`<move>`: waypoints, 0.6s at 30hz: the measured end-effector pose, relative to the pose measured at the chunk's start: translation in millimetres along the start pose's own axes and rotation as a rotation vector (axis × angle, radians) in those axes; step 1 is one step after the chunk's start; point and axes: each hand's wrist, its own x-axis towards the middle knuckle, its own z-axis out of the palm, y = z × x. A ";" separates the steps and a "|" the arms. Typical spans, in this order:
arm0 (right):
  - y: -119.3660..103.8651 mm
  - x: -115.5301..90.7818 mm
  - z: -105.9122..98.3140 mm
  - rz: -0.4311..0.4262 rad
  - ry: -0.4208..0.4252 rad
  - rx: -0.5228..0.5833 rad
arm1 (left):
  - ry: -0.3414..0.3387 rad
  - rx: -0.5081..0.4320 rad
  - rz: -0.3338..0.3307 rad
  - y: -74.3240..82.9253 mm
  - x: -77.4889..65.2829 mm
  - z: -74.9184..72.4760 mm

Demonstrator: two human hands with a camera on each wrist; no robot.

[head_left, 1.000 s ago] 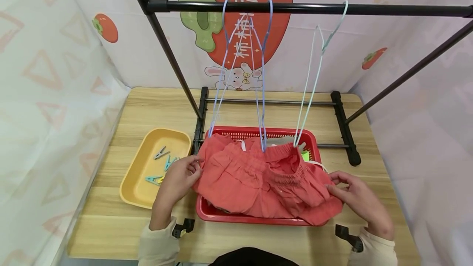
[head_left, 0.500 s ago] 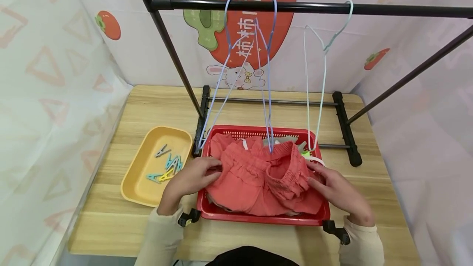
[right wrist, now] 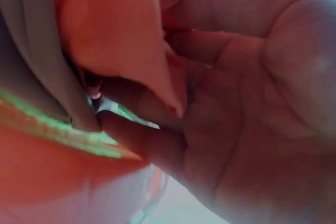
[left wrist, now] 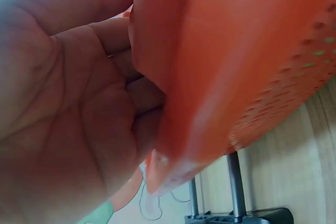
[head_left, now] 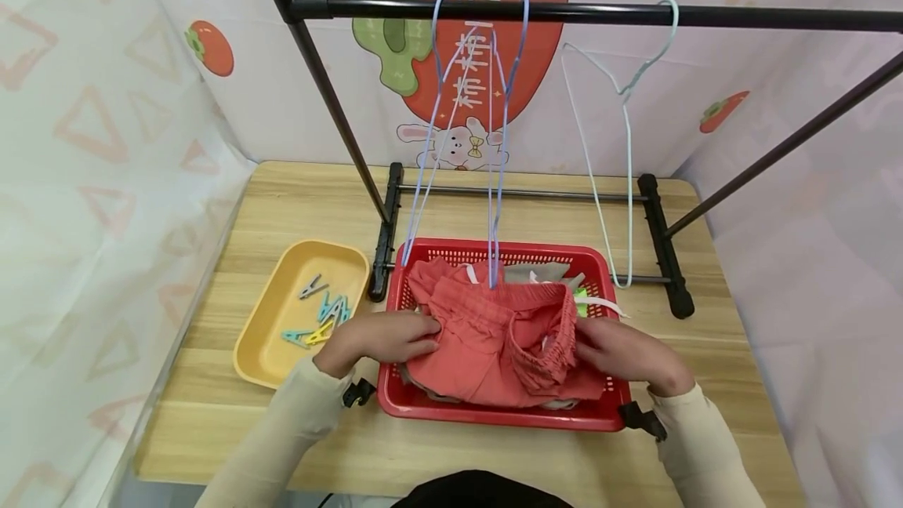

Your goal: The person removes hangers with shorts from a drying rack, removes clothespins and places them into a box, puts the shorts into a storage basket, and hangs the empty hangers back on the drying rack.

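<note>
Red elastic-waist shorts [head_left: 473, 359] lie bunched over other clothes in a red plastic basket [head_left: 494, 415]. My left hand [head_left: 391, 337] holds their left side, and the left wrist view shows its fingers tucked behind red cloth [left wrist: 157, 30]. At the opposite side my right hand [head_left: 628, 351] grips the cloth near the open waistband [head_left: 557, 343]. In the right wrist view, a fold of the shorts [right wrist: 115, 35] hangs between that hand's thumb and fingers. Some fingertips are hidden by fabric.
Above the basket, two lilac hangers [head_left: 495, 179] and a mint hanger [head_left: 626, 179] hang from a black rack bar [head_left: 564, 12]. A yellow tray [head_left: 264, 335] with several clothespins [head_left: 335, 310] stands at left. Grey cloth [head_left: 536, 271] shows at the basket's back.
Both hands have moved inward, drawing the sides of the shorts in from over the basket's rim. The hangers have swung; the mint one has turned and sits clear of the shorts.
</note>
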 end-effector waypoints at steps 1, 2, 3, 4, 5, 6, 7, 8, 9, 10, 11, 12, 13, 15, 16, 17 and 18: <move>0.3 1.7 -0.4 0.002 -0.014 0.011 | -0.015 0.000 -0.008 -0.9 1.5 -0.1; 0.4 3.2 -0.8 0.009 -0.028 0.023 | -0.028 -0.003 -0.016 -1.3 2.5 -0.3; 0.6 4.4 -1.2 0.014 -0.034 0.023 | -0.037 -0.001 -0.025 -1.8 3.6 -0.4; 0.8 5.3 -1.5 0.023 -0.036 0.025 | -0.042 -0.001 -0.031 -2.2 4.2 -0.6; 1.0 5.6 -1.9 0.032 -0.034 0.028 | -0.044 0.001 -0.038 -2.5 4.6 -0.6; 0.7 5.4 -2.4 0.040 -0.024 0.026 | -0.040 0.001 -0.041 -2.2 4.6 -0.7; 0.3 4.4 -3.0 0.044 -0.009 0.021 | -0.029 0.003 -0.038 -1.8 4.1 -0.9; 0.0 2.9 -3.6 0.049 0.009 0.015 | -0.011 0.010 -0.034 -1.0 3.2 -1.3; -0.3 0.6 -4.3 0.052 0.033 0.001 | 0.010 0.014 -0.033 0.0 2.2 -1.8; -0.8 -2.4 -5.0 0.058 0.055 -0.002 | 0.033 0.021 -0.033 1.5 0.6 -2.5; -1.2 -6.2 -5.8 0.054 0.081 -0.015 | 0.061 0.033 -0.036 3.1 -1.6 -3.2; -1.5 -10.2 -6.6 0.049 0.112 -0.033 | 0.092 0.047 -0.041 4.6 -4.1 -4.0; -1.3 -14.5 -7.4 0.039 0.147 -0.049 | 0.125 0.065 -0.047 6.0 -7.2 -5.1; 0.5 -23.1 -9.2 0.001 0.240 -0.081 | 0.193 0.084 -0.065 10.0 -14.4 -8.1; 2.3 -28.3 -10.5 -0.026 0.298 -0.090 | 0.232 0.098 -0.074 11.8 -17.8 -9.0; 4.6 -33.2 -12.2 -0.051 0.360 -0.114 | 0.270 0.104 -0.089 13.6 -21.3 -9.8; 7.2 -37.5 -13.9 -0.063 0.421 -0.134 | 0.306 0.107 -0.103 15.1 -24.6 -10.6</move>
